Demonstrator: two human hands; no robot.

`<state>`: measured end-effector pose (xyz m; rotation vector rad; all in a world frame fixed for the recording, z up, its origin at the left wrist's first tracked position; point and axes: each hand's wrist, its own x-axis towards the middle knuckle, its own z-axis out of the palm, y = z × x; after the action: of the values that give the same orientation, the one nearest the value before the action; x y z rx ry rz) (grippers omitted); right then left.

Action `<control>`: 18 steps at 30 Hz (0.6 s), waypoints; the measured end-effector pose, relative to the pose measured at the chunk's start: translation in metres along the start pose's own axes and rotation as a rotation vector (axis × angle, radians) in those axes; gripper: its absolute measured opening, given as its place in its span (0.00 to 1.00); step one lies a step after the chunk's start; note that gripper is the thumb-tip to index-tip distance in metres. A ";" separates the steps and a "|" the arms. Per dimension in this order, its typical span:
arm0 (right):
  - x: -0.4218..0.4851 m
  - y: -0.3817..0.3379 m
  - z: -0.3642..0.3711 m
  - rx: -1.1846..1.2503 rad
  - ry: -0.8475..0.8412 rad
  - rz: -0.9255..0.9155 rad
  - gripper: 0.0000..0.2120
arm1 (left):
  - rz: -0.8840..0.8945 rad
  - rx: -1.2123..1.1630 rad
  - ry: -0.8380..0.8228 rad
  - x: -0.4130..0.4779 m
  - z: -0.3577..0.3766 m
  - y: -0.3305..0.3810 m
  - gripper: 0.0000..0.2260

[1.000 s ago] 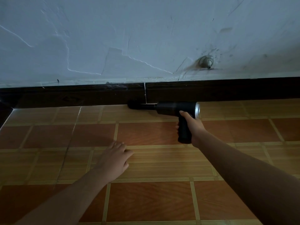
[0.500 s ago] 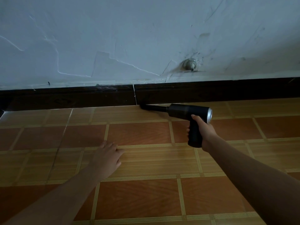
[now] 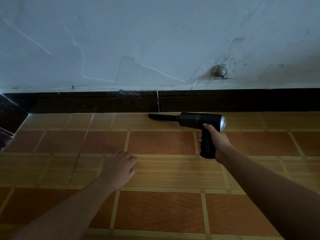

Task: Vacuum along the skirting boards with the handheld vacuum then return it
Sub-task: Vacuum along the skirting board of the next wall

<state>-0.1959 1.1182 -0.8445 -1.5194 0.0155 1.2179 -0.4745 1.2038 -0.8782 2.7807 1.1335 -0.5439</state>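
My right hand [image 3: 216,142] grips the handle of a black pistol-shaped handheld vacuum [image 3: 199,119] with a silver rear cap. Its narrow nozzle points left, with the tip low on the floor right at the foot of the dark brown skirting board [image 3: 86,103], just left of the white joint between two board sections. My left hand [image 3: 119,168] lies flat on the tiled floor, palm down, fingers together, holding nothing, well in front of the nozzle tip.
A cracked, stained white wall [image 3: 155,40] rises above the skirting, with a small round metal fitting [image 3: 219,71] sticking out of it. The floor [image 3: 161,210] is orange and yellow patterned tile. At far left the skirting turns a corner [image 3: 12,118].
The vacuum and my right hand have slid right along the skirting; the nozzle tip went from well left of the white joint to just beside it. The left hand stays on the floor.
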 end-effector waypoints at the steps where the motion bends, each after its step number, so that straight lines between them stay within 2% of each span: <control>1: 0.001 0.001 0.005 -0.005 -0.001 0.004 0.11 | -0.009 -0.011 0.004 -0.002 0.001 -0.004 0.19; 4: 0.004 0.004 0.019 -0.024 -0.008 0.010 0.13 | -0.040 -0.023 0.014 -0.009 0.002 -0.017 0.20; 8: 0.005 0.008 0.039 -0.016 -0.024 0.013 0.08 | -0.088 -0.059 0.014 -0.020 0.009 -0.036 0.20; 11: 0.005 0.011 0.055 -0.010 -0.032 0.019 0.10 | -0.116 -0.088 0.045 -0.029 0.013 -0.049 0.19; 18: 0.007 0.019 0.092 -0.024 -0.040 0.011 0.07 | -0.200 -0.090 -0.006 -0.043 0.013 -0.074 0.22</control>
<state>-0.2645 1.1823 -0.8476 -1.5170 -0.0170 1.2608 -0.5577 1.2257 -0.8711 2.6057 1.4075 -0.5044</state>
